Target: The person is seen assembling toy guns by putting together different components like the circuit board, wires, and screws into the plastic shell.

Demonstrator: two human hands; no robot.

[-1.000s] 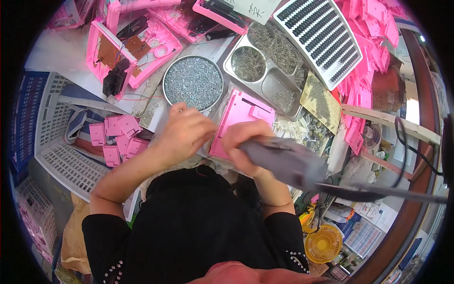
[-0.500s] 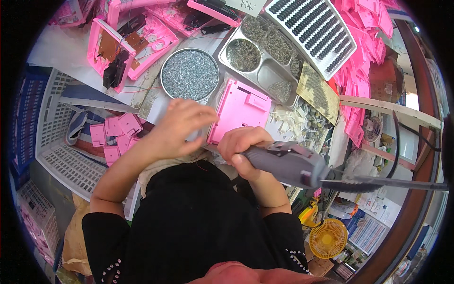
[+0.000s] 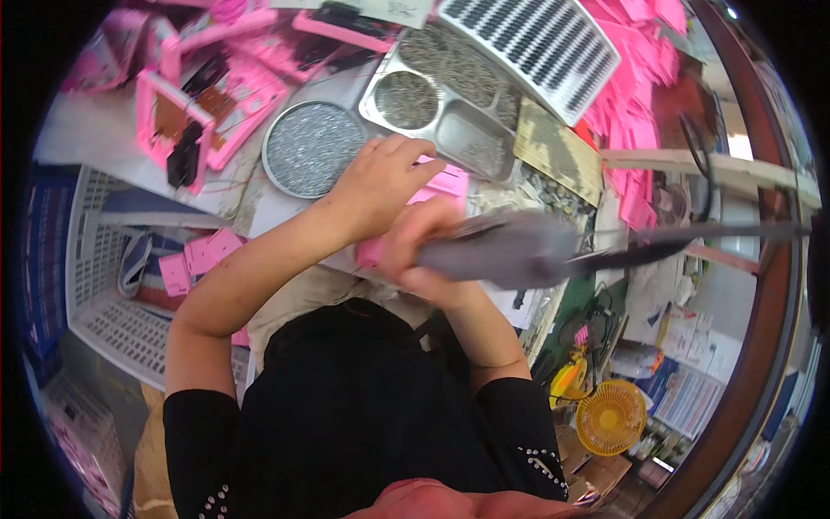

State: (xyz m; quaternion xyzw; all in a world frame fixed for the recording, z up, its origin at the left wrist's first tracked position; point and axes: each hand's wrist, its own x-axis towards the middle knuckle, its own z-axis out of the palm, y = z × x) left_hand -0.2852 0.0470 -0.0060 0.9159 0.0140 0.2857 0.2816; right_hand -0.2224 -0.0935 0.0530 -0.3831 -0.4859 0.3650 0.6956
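My right hand (image 3: 424, 246), blurred by motion, is wrapped round a grey electric screwdriver (image 3: 506, 249) lying almost level, its cord end to the right. The bit is hidden behind the hand. Under both hands lies a flat pink plastic casing (image 3: 448, 183), mostly covered by them. My left hand (image 3: 380, 186) reaches across its far left part, fingers stretched out and thumb hidden; nothing can be made out in it. Just left of that hand stands a round metal dish of small silvery screws (image 3: 313, 149).
Beyond the casing are a divided metal tray (image 3: 462, 130) of small metal parts and a white rack (image 3: 527, 52) with rows of black pieces. Pink casings with wires (image 3: 177, 130) stand far left, a pink heap (image 3: 627, 104) far right. A white basket (image 3: 112, 320) stands left.
My left hand has moved right and away from me, over the casing. The screwdriver and right hand have shifted slightly left and farther off. The whole view has shifted a little.
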